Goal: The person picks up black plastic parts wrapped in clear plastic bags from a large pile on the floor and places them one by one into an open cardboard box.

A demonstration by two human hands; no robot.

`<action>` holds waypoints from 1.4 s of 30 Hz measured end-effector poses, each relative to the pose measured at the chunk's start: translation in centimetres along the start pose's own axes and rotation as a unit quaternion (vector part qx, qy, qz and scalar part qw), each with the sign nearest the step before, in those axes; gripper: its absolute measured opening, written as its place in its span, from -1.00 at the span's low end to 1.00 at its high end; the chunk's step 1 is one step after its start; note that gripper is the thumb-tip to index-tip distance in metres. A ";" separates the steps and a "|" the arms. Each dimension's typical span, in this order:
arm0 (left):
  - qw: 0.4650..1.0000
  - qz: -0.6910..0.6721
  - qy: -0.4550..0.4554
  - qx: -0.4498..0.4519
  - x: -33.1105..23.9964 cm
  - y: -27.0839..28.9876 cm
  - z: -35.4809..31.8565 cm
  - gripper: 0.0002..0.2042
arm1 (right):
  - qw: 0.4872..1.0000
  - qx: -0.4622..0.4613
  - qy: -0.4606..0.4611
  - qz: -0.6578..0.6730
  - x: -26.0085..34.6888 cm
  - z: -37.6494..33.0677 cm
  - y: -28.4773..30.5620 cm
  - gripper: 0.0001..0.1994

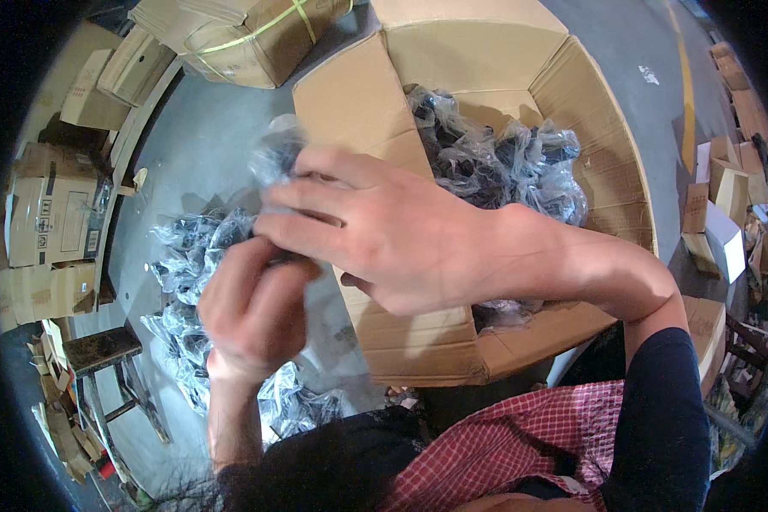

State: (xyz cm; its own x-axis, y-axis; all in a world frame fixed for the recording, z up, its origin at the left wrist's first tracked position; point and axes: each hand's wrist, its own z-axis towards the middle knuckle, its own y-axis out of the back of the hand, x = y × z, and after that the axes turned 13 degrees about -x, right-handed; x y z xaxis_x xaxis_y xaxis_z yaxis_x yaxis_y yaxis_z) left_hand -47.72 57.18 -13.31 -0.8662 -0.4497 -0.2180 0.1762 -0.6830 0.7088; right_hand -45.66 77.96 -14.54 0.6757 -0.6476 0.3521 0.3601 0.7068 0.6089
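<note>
My right hand (384,222) reaches across from the right, its fingers bent over a dark item in clear plastic wrap (277,147). Below those fingers, my left hand (256,311) is closed round the lower part of the same item. Motion blur and my fingers hide most of it, so its kind cannot be made out. Both hands are in front of the left flap of a large open cardboard box (354,107). Inside the box lie several plastic-wrapped dark items (508,162). More wrapped dark items (183,264) lie on the floor to the left, partly behind my left hand.
A strapped carton (256,38) stands at the far left of the box. Along the left are stacked cartons (51,205) and a small worn stool (102,348). Opened cartons (721,205) lie at the right, beyond a yellow floor line (685,94).
</note>
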 end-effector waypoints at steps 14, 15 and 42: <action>0.932 -0.197 0.236 -0.190 0.9 -0.3 -2.0 -0.71 | 0.891 -0.055 -0.360 -0.272 -15.0 -5.4 8.2 -0.60; 0.921 -0.195 0.302 -0.151 1.5 0.8 -3.4 -0.68 | 0.865 -0.045 -0.430 -0.254 -18.3 -5.4 8.6 -0.62; 0.827 0.097 0.534 0.143 -2.9 8.5 -31.4 -0.70 | 0.831 0.073 -0.533 -0.142 -27.4 -14.8 -1.3 -0.39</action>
State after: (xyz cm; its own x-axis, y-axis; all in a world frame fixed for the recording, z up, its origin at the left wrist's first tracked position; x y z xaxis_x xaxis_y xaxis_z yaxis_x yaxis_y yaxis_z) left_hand -29.01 34.62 -27.76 0.1009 -0.8917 -0.4413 0.0129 -0.4424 0.8967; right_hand -55.05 99.01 -35.49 -0.4056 -0.7218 0.5608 0.2726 0.4902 0.8279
